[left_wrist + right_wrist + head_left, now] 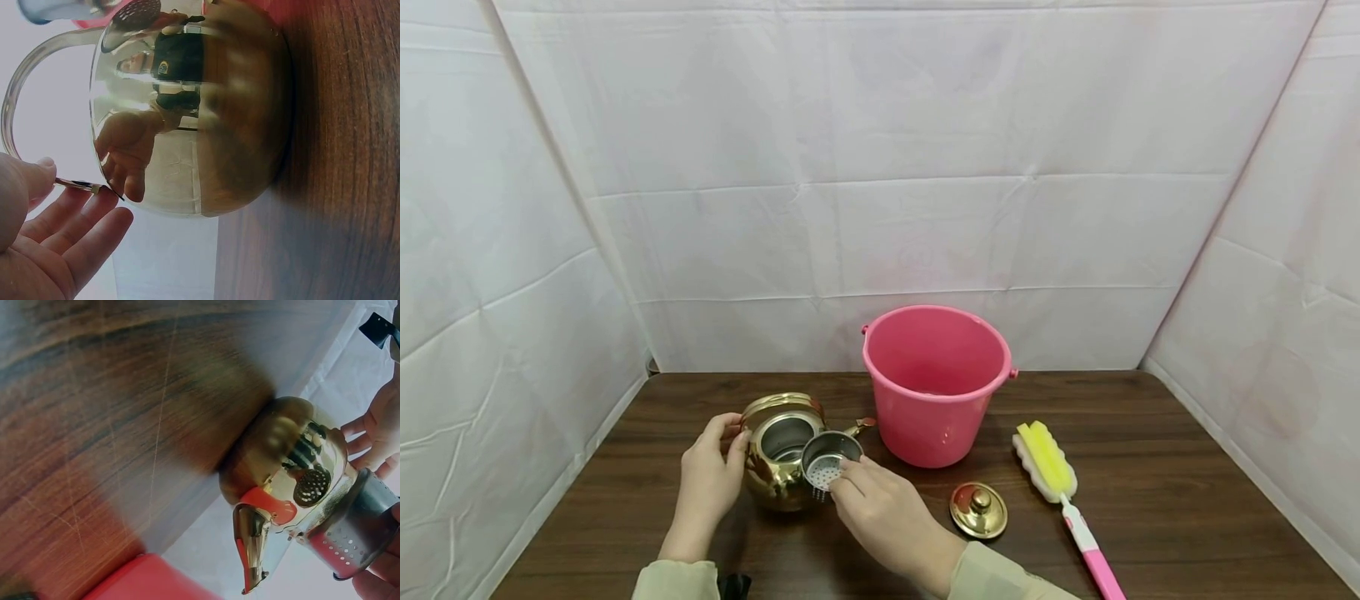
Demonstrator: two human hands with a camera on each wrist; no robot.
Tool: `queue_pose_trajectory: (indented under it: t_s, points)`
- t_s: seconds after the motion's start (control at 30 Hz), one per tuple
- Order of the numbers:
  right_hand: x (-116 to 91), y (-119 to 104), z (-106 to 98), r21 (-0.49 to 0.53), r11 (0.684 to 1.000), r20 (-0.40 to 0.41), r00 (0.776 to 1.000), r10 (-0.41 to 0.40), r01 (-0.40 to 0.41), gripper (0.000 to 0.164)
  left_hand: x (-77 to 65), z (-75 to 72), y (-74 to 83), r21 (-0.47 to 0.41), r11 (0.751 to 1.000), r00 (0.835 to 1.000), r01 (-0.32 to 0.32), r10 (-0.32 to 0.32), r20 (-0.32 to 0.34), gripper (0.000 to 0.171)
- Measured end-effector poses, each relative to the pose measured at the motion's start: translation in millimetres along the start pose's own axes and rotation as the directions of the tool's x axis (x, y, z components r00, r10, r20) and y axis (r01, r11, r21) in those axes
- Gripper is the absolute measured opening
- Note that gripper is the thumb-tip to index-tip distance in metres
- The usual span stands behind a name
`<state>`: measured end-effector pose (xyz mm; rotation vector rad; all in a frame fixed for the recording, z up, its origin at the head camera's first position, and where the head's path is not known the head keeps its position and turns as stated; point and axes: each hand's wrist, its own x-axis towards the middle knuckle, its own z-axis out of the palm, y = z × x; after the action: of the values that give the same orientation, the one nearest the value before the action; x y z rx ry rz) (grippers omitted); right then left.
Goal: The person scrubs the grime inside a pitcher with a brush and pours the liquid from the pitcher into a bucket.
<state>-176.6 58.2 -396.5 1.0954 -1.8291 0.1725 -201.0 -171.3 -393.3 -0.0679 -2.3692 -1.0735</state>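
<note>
A shiny gold teapot (772, 487) stands on the table with its top uncovered. My left hand (711, 479) is at the teapot's left side; in the left wrist view, thumb and fingers pinch the lower end of its handle (14, 94). My right hand (895, 518) holds a metal strainer basket (835, 446) by its rim, tilted just outside the teapot's opening on the right. Small holes dot the basket's bottom and, in the right wrist view, its wall (340, 547). The spout (253, 540) points toward the bucket. A gold lid (979, 510) lies right of my right hand.
Behind and to the right stands a pink bucket (928, 425). A cleaning brush with a yellow and white sponge head (1048, 462) and a pink handle lies at the right. White cloth walls (820, 250) enclose the dark wooden table (1180, 492) at the back and both sides.
</note>
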Motion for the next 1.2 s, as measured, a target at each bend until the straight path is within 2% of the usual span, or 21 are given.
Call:
queue_pose_trajectory:
  t_s: [0.13, 0.43, 1.2]
  points:
    - [-2, 0, -1, -0.005, 1.000, 0.000, 1.000, 0.003, -0.003, 0.031, 0.1, 0.0, -0.4, 0.000, 1.000, 1.000, -0.011, 0.011, -0.012, 0.020]
    - [-5, 0, -3, -0.009, 1.000, 0.007, 1.000, 0.010, -0.010, 0.034, 0.5, -0.6, 0.6, -0.001, 1.000, 1.000, 0.011, -0.011, 0.013, 0.021]
    - [-16, 3, -8, -0.011, 1.000, 0.018, 1.000, 0.017, -0.017, 0.032, 0.4, -1.1, 1.9, 0.002, 1.000, 1.000, 0.013, -0.013, 0.015, 0.021]
